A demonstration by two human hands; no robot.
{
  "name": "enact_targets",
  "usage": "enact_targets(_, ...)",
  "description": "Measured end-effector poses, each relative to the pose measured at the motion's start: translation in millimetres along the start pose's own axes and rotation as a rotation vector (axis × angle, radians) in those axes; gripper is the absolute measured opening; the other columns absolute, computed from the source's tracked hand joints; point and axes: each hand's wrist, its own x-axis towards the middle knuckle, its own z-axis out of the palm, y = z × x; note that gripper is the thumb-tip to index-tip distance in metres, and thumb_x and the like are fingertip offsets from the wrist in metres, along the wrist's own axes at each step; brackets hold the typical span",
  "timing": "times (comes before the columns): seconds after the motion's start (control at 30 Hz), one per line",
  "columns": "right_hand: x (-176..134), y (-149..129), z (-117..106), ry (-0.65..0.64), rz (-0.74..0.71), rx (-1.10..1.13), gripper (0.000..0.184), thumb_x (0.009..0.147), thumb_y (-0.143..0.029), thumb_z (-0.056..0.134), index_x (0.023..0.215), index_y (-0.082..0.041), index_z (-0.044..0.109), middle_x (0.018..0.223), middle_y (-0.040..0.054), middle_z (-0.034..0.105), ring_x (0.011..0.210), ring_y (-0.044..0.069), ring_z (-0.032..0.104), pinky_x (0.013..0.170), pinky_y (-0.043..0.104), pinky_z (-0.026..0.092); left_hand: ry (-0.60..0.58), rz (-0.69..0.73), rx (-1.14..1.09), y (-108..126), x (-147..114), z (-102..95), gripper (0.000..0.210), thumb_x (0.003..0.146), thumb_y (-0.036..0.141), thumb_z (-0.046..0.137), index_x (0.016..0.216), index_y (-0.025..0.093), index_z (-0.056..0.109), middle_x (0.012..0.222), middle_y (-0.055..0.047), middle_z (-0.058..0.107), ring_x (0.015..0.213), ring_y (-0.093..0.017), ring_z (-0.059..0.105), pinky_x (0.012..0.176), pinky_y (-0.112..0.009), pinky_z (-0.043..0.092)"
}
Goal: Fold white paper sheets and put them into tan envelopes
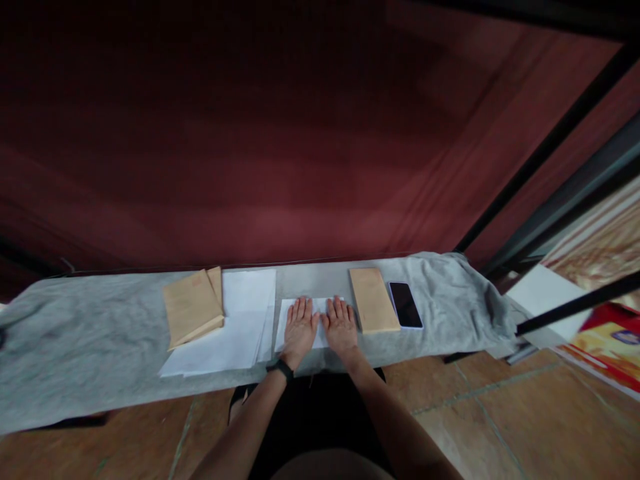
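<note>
A white sheet of paper (321,340), seemingly folded, lies in front of me. Both palms press on it side by side: my left hand (300,328) flat with fingers stretched forward, my right hand (341,327) likewise flat near the sheet's right end. Just right of my right hand lies a brown envelope stack (374,300). To the left of my left hand are several loose white sheets (240,333), slightly fanned. Brown envelopes (193,303) rest partly over their left side. My hands hide much of the paper beneath them.
A grey cloth (100,340) covers the long narrow surface, which ends against a dark red panel (280,233). A phone (405,305) lies right of the envelope stack. Black metal bars (545,150) and a red and yellow box (610,343) are at the right. Below is a tiled floor (480,413).
</note>
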Motion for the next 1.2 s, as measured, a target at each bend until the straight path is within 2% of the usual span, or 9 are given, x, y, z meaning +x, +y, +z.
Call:
enact_targets(0.1,0,1,0,-0.021,-0.005,0.004,0.051,0.103,-0.029,0.039,0.152,-0.014,0.043,0.157,0.0164,0.040,0.147,0.030,0.036,0.119,0.051,0.026,-0.013,0.045,-0.016,12,4,3.8,0.055,0.103,0.037,0.030,0.147,0.010,0.048,0.157,-0.016,0.042,0.149,-0.029,0.033,0.122,-0.048,0.025)
enact_targets(0.23,1,1,0,-0.014,-0.001,0.019,0.051,0.103,-0.031,0.039,0.151,-0.015,0.043,0.157,0.0161,0.041,0.146,0.031,0.037,0.118,0.052,0.028,-0.018,0.070,-0.013,7,8,3.9,0.054,0.103,0.038,0.031,0.149,0.015,0.047,0.158,-0.012,0.041,0.150,-0.027,0.031,0.122,-0.049,0.023)
enact_targets(0.47,2,1,-2,-0.015,-0.001,0.009,0.053,0.104,-0.036,0.040,0.152,-0.013,0.043,0.156,0.0167,0.042,0.145,0.032,0.038,0.118,0.051,0.028,-0.017,0.031,0.028,-12,10,-2.6,0.056,0.103,0.039,0.032,0.152,0.013,0.041,0.158,-0.012,0.040,0.151,-0.026,0.029,0.123,-0.048,0.020)
enact_targets(0.73,0,2,0,-0.004,-0.002,-0.009,0.053,0.104,-0.037,0.038,0.152,-0.015,0.042,0.156,0.0157,0.042,0.146,0.031,0.037,0.119,0.050,0.027,0.006,-0.023,0.051,-15,-7,-4.2,0.060,0.102,0.040,0.032,0.152,0.007,0.040,0.159,-0.018,0.037,0.150,-0.029,0.030,0.123,-0.048,0.021)
enact_targets(0.93,0,1,-3,-0.018,-0.005,-0.020,0.053,0.104,-0.036,0.038,0.153,-0.015,0.041,0.156,0.0159,0.041,0.146,0.030,0.037,0.119,0.049,0.026,0.030,-0.069,0.053,-18,-22,-4.7,0.061,0.102,0.043,0.034,0.153,0.010,0.039,0.159,-0.016,0.037,0.151,-0.028,0.028,0.123,-0.048,0.019)
enact_targets(1.2,-7,-8,-9,-0.009,0.024,0.006,0.051,0.104,-0.033,0.040,0.149,-0.011,0.046,0.155,0.0181,0.042,0.145,0.031,0.039,0.119,0.050,0.026,0.034,-0.067,0.015,-17,-23,-8.4,0.064,0.100,0.046,0.035,0.153,0.010,0.039,0.159,-0.018,0.037,0.151,-0.030,0.027,0.123,-0.051,0.020)
